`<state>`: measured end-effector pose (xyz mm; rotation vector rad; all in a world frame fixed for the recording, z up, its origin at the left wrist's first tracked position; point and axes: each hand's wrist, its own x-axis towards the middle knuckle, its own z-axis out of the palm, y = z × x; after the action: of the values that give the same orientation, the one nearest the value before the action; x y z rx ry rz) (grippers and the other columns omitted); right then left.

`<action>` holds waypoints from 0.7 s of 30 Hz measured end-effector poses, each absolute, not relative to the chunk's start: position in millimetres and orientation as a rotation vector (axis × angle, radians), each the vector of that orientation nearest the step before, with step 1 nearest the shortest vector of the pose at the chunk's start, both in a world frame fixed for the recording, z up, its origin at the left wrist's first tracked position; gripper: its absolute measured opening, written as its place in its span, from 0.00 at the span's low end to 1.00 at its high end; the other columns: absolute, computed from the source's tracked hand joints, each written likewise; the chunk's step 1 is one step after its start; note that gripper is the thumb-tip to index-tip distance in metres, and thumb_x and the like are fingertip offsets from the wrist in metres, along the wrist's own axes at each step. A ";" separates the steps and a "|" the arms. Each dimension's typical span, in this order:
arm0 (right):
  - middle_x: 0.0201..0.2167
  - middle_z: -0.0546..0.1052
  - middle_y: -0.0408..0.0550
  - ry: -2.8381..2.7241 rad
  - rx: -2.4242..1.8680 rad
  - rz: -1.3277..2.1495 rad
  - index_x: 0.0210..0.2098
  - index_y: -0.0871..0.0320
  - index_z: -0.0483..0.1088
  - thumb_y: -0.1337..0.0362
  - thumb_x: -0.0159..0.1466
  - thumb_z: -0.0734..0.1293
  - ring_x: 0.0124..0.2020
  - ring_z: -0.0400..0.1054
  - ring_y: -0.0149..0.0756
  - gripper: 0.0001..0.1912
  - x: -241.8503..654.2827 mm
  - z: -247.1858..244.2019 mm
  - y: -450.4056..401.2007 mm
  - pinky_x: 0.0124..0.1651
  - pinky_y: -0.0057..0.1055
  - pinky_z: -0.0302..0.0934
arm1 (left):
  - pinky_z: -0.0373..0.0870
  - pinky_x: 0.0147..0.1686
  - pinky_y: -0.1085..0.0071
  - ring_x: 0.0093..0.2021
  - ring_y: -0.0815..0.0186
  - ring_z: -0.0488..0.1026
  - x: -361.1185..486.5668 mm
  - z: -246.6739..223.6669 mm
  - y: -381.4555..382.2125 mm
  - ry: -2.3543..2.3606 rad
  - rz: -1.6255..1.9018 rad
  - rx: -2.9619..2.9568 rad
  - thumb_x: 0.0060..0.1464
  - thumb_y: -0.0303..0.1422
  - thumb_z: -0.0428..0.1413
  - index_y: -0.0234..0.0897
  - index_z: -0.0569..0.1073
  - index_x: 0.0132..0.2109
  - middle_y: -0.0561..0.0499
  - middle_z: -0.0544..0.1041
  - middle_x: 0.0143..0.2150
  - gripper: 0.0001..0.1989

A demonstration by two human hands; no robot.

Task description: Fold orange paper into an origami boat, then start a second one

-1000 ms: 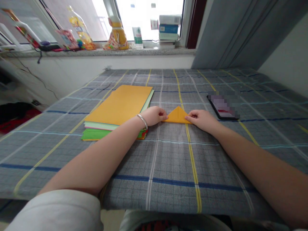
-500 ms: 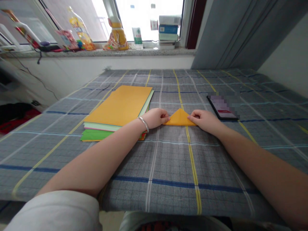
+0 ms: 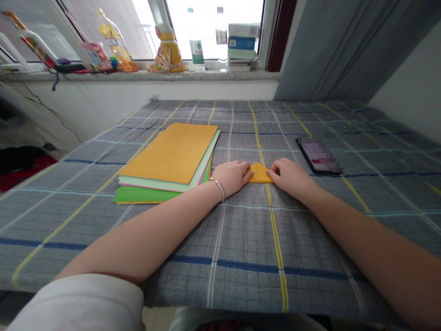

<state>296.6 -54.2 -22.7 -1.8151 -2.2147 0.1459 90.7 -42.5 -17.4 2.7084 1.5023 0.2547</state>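
Window sill (image 3: 138,76) up top carries bottles (image 3: 113,41) & a stack of boxes (image 3: 243,43), w/ a grey curtain (image 3: 330,46) to your R. Below it runs your plaid-covered counter (image 3: 248,239). Folded orange paper (image 3: 260,173) sits mid-counter btwn your hands, partly hidden by them. L hand (image 3: 231,178), bangle (image 3: 217,189) on the wrist, & R hand (image 3: 292,177) come in from either side. Your fingers (image 3: 248,174) curl over its two ends, holding it lightly & keeping it pinned flat. Paper stack (image 3: 165,156), orange on top, green at the bottom, lies just L of your L hand, within easy reach. Phone (image 3: 319,156), screen blurred, sits further R, out of your way.
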 end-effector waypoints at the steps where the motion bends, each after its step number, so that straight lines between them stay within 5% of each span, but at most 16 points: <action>1: 0.34 0.74 0.51 -2.219 -1.823 0.135 0.26 0.56 0.67 0.59 0.64 0.62 0.35 0.67 0.38 0.11 295.9 -22.2 -54.5 0.35 0.34 0.58 | 0.68 0.35 0.69 0.41 0.60 0.76 91.8 -17.6 -42.3 1.518 0.245 2.705 0.65 0.44 0.44 0.39 0.73 0.51 0.45 0.78 0.45 0.20; 11: 0.34 0.74 0.51 -2.224 -1.851 0.128 0.25 0.55 0.64 0.59 0.63 0.61 0.34 0.67 0.39 0.11 294.1 -18.8 -54.6 0.35 0.35 0.57 | 0.67 0.45 0.65 0.44 0.62 0.72 95.3 -29.4 -30.7 1.341 0.470 2.840 0.63 0.33 0.48 0.46 0.74 0.56 0.46 0.75 0.46 0.18; 16: 0.34 0.74 0.51 -2.215 -1.857 0.146 0.25 0.55 0.63 0.59 0.63 0.61 0.35 0.67 0.39 0.11 295.0 -21.0 -53.4 0.36 0.34 0.57 | 0.63 0.56 0.59 0.53 0.58 0.67 95.0 -34.5 -25.5 1.253 0.473 2.866 0.66 0.36 0.44 0.44 0.73 0.58 0.49 0.72 0.58 0.19; 21: 0.33 0.73 0.50 -2.252 -1.783 0.182 0.27 0.56 0.64 0.61 0.64 0.62 0.35 0.67 0.37 0.10 300.4 -24.4 -49.0 0.37 0.33 0.58 | 0.53 0.64 0.57 0.66 0.55 0.57 97.5 -30.1 -27.5 1.227 0.254 2.869 0.68 0.39 0.39 0.39 0.65 0.65 0.48 0.55 0.71 0.24</action>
<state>300.4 -49.0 -24.4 -1.7830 -2.2520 0.1816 97.5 -27.5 -30.1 2.8695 1.2270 0.2537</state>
